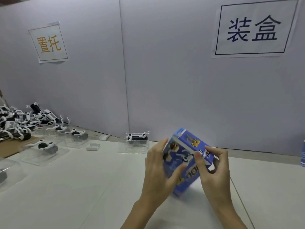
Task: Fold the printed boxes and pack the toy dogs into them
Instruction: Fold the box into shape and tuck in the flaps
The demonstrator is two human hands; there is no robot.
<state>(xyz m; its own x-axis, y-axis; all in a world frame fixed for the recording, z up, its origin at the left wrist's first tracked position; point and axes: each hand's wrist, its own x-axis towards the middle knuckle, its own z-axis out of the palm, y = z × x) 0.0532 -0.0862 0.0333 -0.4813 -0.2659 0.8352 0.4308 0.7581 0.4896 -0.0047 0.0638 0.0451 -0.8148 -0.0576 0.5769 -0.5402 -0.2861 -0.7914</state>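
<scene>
**Box up off the table, both hands working it square**

Fingers (177, 171) first: the left thumb is pressed across the printed front, the rest wrapped round the near side, so that hand is clamped firmly on the blue printed box (186, 161). It's tilted, one corner dipping toward the white table (82, 187), probably so the open end faces the person.

Sweeping from the left: a heap of black-and-white toy dogs (16, 123) sits against the partition on brown cardboard, likely the unsorted supply. Next along, several dogs lie in clear plastic trays (44, 151), spread in a loose row, and one more trayed dog (137, 138) waits alone near the wall, just beyond the box; my guess is that's the next one in.

Then the left hand (156, 171), the box between, and the right hand (214, 169), closed round the far edge with fingertips pinching near the top flap. Looks like squaring and flap-tucking; whether the bottom is shut, I can't tell.
</scene>
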